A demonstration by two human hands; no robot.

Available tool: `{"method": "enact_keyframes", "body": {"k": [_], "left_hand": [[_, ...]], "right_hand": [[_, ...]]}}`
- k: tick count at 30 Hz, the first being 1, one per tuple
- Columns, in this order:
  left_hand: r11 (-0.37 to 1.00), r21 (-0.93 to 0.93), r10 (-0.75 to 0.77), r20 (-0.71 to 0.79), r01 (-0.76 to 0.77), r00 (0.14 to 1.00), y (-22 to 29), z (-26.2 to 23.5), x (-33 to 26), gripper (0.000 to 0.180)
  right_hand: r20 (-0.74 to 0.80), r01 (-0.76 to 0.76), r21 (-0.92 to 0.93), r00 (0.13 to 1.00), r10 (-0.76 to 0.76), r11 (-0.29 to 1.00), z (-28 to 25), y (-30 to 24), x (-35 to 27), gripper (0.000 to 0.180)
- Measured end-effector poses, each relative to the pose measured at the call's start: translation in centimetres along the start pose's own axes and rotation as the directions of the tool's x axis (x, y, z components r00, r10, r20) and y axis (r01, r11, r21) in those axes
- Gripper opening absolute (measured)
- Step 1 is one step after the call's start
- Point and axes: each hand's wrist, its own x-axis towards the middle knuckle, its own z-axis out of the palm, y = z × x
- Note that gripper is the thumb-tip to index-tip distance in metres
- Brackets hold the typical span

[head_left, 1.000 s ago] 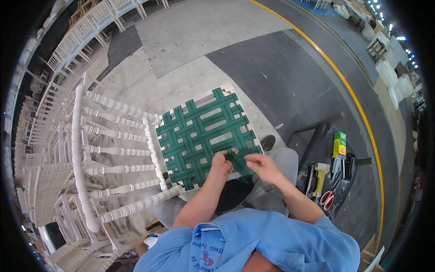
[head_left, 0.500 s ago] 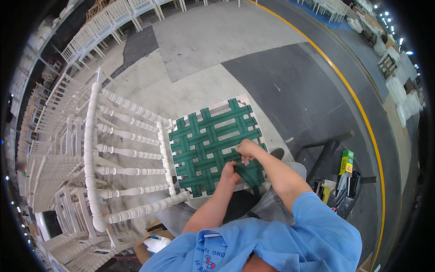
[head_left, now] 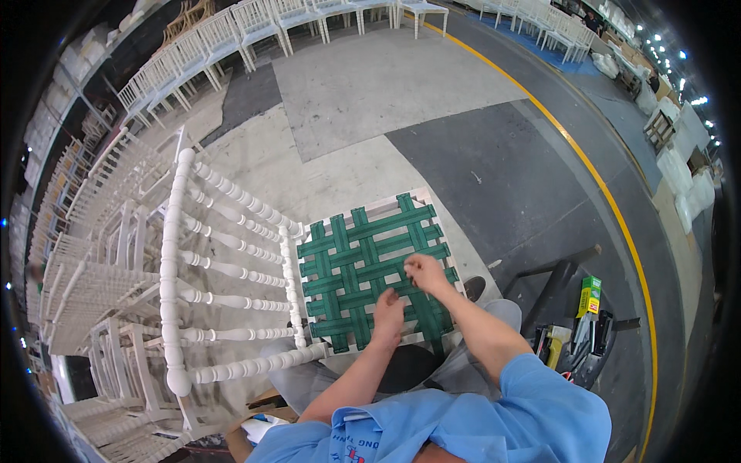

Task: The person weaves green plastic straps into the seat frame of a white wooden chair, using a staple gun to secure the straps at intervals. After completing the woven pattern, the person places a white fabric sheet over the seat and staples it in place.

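In front of me a white chair [head_left: 177, 270] with turned spindles lies tipped, its back to the left. Green webbing straps [head_left: 351, 274] cross over and under each other across its seat frame. Above the right part of the weave is my right hand [head_left: 426, 275], its fingers curled together; whatever they may pinch is hidden. My left hand [head_left: 388, 315] is nearer me, over the front middle of the straps, with bent, slightly blurred fingers closed; I cannot see anything in them. A loose strap end [head_left: 436, 341] hangs over the frame's near edge, by my right forearm.
To my right a dark stool or stand [head_left: 593, 363] carries hand tools and a green-yellow box [head_left: 589, 296]. More white chair frames [head_left: 100, 285] crowd the left side. Rows of white chairs [head_left: 255, 23] line the far floor. A yellow line [head_left: 575, 123] curves along the right.
The loop of green strap raised between my hands now lies flat against the weave. My left hand has come off the strap it gripped, and the whole view has shifted slightly.
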Motion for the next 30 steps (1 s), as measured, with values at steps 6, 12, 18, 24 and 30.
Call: {"method": "enact_keyframes", "body": {"k": [6, 12, 18, 24, 30], "left_hand": [[0.781, -0.548, -0.171, 0.276, 0.301, 0.946, 5.7, 0.1, 5.3, 0.045], [0.622, -0.703, -0.204, 0.280, 0.345, 0.938, 6.6, 3.4, 9.7, 0.038], [0.614, -0.735, -0.189, 0.217, 0.288, 0.958, 5.3, 2.8, 12.8, 0.041], [0.649, -0.695, -0.225, 0.214, 0.310, 0.951, 5.4, 3.8, 14.4, 0.039], [0.730, -0.600, -0.314, 0.132, 0.328, 0.940, 7.5, 3.0, 11.6, 0.028]], "right_hand": [[0.022, -0.001, -0.105, 1.000, 0.004, 0.995, 0.6, -4.0, 5.9, 0.018], [0.035, 0.013, -0.243, 0.999, -0.005, 0.970, -0.8, -1.8, 9.2, 0.015], [0.090, -0.108, -0.291, 0.986, 0.140, 0.951, -1.2, -2.5, 10.3, 0.015], [0.108, -0.002, -0.547, 0.991, 0.073, 0.837, -1.0, -2.8, 12.7, 0.022], [0.200, 0.091, -0.557, 0.979, 0.027, 0.825, 0.8, -1.9, 14.5, 0.021]]}}
